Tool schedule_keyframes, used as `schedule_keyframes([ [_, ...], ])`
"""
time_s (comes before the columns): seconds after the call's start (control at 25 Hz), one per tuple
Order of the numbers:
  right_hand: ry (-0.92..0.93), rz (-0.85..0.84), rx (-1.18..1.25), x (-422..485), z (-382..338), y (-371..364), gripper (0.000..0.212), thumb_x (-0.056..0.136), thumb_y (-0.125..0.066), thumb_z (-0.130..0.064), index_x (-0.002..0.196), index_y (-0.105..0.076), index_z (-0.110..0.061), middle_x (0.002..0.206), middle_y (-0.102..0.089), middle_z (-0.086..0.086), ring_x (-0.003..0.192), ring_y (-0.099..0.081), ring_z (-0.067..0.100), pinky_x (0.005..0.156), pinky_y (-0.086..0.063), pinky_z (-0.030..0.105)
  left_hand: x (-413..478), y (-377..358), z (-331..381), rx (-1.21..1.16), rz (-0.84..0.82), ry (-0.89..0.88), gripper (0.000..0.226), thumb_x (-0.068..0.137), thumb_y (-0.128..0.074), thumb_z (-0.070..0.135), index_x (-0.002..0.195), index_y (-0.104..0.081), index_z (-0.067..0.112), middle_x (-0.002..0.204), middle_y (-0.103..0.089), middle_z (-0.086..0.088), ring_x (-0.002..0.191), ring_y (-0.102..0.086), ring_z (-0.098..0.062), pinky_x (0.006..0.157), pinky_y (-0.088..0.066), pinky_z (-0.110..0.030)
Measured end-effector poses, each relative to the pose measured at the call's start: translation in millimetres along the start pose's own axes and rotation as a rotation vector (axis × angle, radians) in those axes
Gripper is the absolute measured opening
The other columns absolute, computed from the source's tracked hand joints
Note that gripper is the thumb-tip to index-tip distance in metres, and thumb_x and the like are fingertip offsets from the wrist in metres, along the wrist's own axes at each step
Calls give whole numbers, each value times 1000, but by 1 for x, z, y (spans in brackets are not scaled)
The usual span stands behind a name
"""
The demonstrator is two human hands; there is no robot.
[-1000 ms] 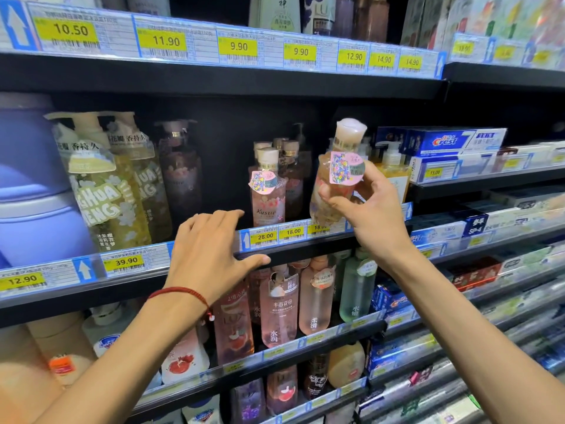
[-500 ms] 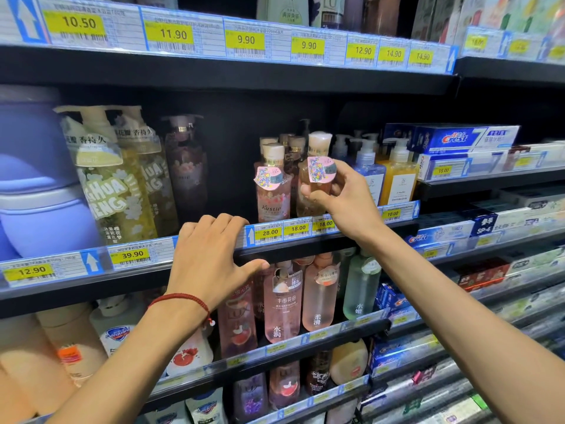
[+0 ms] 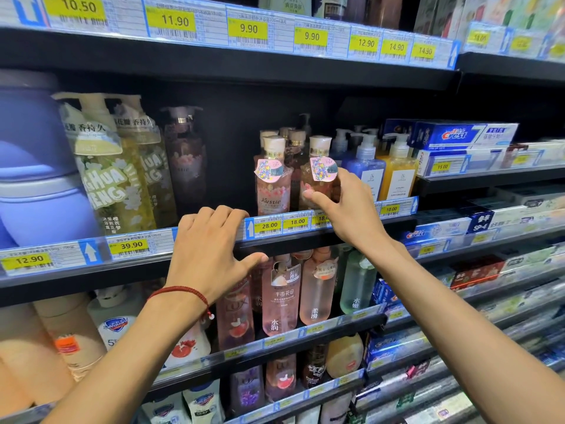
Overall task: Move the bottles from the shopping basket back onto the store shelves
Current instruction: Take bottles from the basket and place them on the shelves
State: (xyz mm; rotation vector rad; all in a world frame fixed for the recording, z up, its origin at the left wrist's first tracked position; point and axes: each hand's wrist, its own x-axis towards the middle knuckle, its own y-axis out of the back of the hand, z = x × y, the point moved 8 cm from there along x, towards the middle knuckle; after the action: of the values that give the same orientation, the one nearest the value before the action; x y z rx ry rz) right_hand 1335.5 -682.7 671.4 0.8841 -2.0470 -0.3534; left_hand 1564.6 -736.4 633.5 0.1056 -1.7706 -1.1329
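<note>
A clear peach bottle [image 3: 318,169] with a cream cap and a round colourful tag stands upright on the middle shelf [image 3: 305,240], beside a matching pink Kustie bottle [image 3: 272,182]. My right hand [image 3: 348,206] grips the peach bottle's body with thumb and fingers, from its right side. My left hand [image 3: 211,255] rests on the shelf's front rail over the price strip, fingers draped on the edge, holding nothing. The shopping basket is out of view.
Tall yellow-green pump bottles [image 3: 113,179] and a dark bottle [image 3: 185,160] stand left, with free room between them and the pink bottles. Blue [image 3: 363,166] and orange [image 3: 397,169] pump bottles crowd the right. Toothpaste boxes [image 3: 458,136] fill the right bay. Shelves above and below are packed.
My right hand carried the peach bottle from a tilted, raised position down and back onto the shelf, upright beside the pink bottle. My left hand stayed on the rail.
</note>
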Motion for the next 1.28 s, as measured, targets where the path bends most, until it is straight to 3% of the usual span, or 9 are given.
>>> schedule_keyframes([
  [0.16,22,64,30,-9,5,0,45,95,-72,-43,133,-59,-23,122,-67,-6,117,-60,14,97,-47,29,-2,-1,0,6,-4,5,73,76,-62,76,129,-56,27,111,-60,5,96,-52,-22,87,-37,-40],
  [0.36,55,112,1,-15,11,-2,48,98,-65,-51,137,-55,-24,127,-65,-7,119,-59,16,103,-50,41,-6,-3,1,21,-7,23,78,77,-62,75,139,-51,27,128,-58,5,110,-52,-23,98,-34,-39],
  [0.56,50,115,-17,-18,12,-3,54,101,-61,-48,145,-50,-19,132,-62,-1,122,-57,20,104,-47,37,-7,-1,4,17,-26,72,80,77,-52,76,141,-52,27,131,-57,4,113,-52,-24,105,-32,-41],
  [0.72,59,43,12,-22,11,-2,60,103,-61,-39,155,-40,-17,141,-55,1,128,-49,16,99,-32,20,-5,2,10,-11,-51,150,73,83,-43,78,136,-55,29,124,-60,8,113,-53,-21,113,-29,-46],
  [0.8,89,60,50,-27,11,2,60,104,-62,-32,156,-37,-15,147,-50,1,134,-45,14,105,-29,17,-5,1,13,19,-51,158,70,84,-44,77,134,-56,29,122,-60,8,111,-54,-21,113,-29,-47],
  [0.88,167,119,72,-34,11,7,56,102,-65,-25,152,-42,-11,147,-50,3,136,-46,16,113,-33,21,-7,1,13,34,-55,154,69,85,-44,75,134,-55,29,121,-60,7,110,-54,-22,113,-29,-46],
  [0.96,261,177,-17,-46,14,9,50,99,-68,-21,144,-50,-8,141,-54,6,131,-51,22,112,-41,32,-8,1,13,53,-80,148,71,86,-41,75,137,-53,28,122,-59,6,110,-54,-22,113,-29,-46],
  [1.08,364,142,-177,-63,23,0,50,96,-70,-28,139,-56,-8,137,-56,7,128,-52,27,110,-42,39,-8,1,13,73,-110,145,73,86,-38,73,142,-51,26,125,-59,5,113,-54,-24,117,-28,-48],
  [1.28,480,34,-332,-80,24,-3,58,95,-67,-35,144,-54,-7,146,-52,12,139,-45,34,119,-35,50,-28,12,28,142,-129,197,79,88,-45,62,155,-37,20,150,-47,-4,143,-39,-31,124,-19,-57],
])
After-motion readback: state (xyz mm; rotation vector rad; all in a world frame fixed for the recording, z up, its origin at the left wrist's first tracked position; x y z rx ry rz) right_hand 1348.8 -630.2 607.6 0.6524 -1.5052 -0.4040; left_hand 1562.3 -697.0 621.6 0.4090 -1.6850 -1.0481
